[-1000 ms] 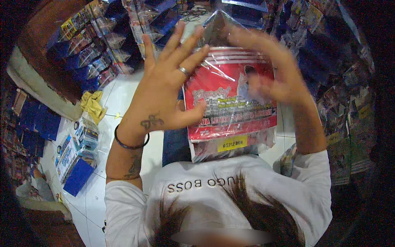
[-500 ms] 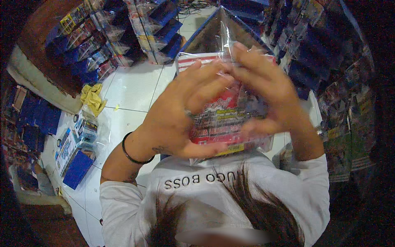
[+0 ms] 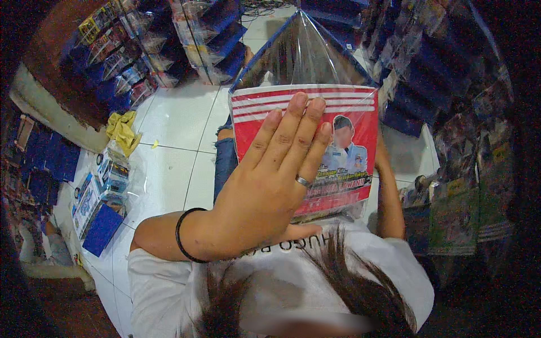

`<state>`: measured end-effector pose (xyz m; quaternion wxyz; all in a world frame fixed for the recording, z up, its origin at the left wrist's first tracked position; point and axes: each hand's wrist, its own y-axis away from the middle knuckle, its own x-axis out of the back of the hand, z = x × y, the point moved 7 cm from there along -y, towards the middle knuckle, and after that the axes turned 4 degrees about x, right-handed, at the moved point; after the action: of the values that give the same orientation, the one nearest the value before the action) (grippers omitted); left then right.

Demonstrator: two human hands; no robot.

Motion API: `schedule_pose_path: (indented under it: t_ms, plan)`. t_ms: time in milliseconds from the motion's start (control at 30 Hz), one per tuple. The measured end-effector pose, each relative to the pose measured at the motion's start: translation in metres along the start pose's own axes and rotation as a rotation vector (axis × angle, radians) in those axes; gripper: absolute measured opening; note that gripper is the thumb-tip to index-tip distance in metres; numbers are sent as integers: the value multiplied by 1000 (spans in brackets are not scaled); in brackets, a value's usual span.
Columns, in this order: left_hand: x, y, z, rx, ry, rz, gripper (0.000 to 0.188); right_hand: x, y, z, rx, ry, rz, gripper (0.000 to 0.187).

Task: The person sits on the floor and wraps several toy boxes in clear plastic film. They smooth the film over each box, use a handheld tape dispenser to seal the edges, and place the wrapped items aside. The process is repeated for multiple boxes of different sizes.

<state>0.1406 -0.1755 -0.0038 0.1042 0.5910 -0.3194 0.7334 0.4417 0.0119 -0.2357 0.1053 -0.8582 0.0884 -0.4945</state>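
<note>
A red-and-white printed package (image 3: 265,107) stands in front of my chest, under clear plastic, with a blue-edged triangular top that narrows to a point. White stripes cross its upper part, and a portrait in light-blue clothing is at its right. My left hand (image 3: 270,163) lies flat over its front, fingers stretched out and thumb apart, with a ring on one finger and a black band at the wrist. My right forearm (image 3: 390,197) rises along the package's right edge. The right hand goes behind the package, so its fingers are hidden.
Racks of blue shelves (image 3: 211,42) with plastic-wrapped goods stand on the far side and at both edges. On the tiled floor (image 3: 174,124) at the left lie a crumpled yellow cloth (image 3: 123,130), a boxed toy vehicle (image 3: 111,169) and a blue flat piece (image 3: 103,230).
Both hands were over the package's front, blurred. Now my left hand is spread flat on it and my right hand has gone behind its right edge. The printed front shows more.
</note>
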Motion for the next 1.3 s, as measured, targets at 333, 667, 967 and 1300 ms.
schedule_pose_path:
  t_ms: [333, 667, 967, 1300]
  plan:
    - [3, -1, -2, -31, 121, 173, 112, 167, 27, -246, 1060, -192, 251, 81]
    - [14, -22, -21, -40, 71, 109, 139, 141, 87, -324, 1283, -27, -98, 78]
    - [-13, -2, 4, 98, -74, -13, 125, 15, -17, -17, 368, -279, 213, 72]
    - [-4, -16, -9, 42, -39, 65, 110, -69, 2, 138, -246, -180, -81, 52]
